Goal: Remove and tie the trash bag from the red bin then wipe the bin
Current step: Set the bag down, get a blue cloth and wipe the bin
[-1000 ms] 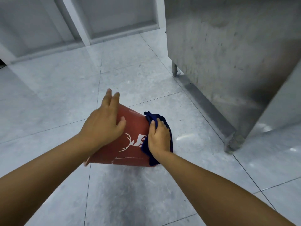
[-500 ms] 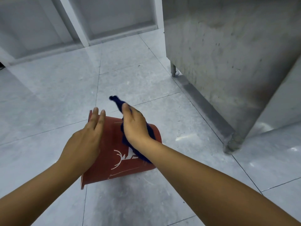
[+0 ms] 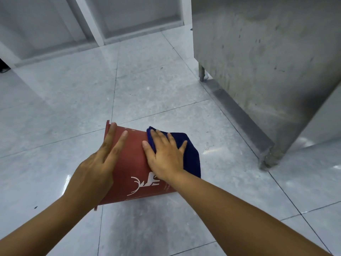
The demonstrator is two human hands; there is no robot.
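Right hand (image 3: 165, 156) flat on cloth (image 3: 191, 154), bin (image 3: 132, 159); steel cabinet (image 3: 267, 52) near

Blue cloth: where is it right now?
In the head view the blue cloth lies under the flat right hand, pressed on the right end of the red bin, which lies on its side on the floor.

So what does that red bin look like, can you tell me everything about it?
The red bin looks like smooth plastic. It lies tipped on its side on the grey tiled floor, its thin rim to the left. A white deer drawing is printed on its wall. The left hand lies flat on it near the rim, and the right hand presses a dark blue cloth over its other end. No bag shows.
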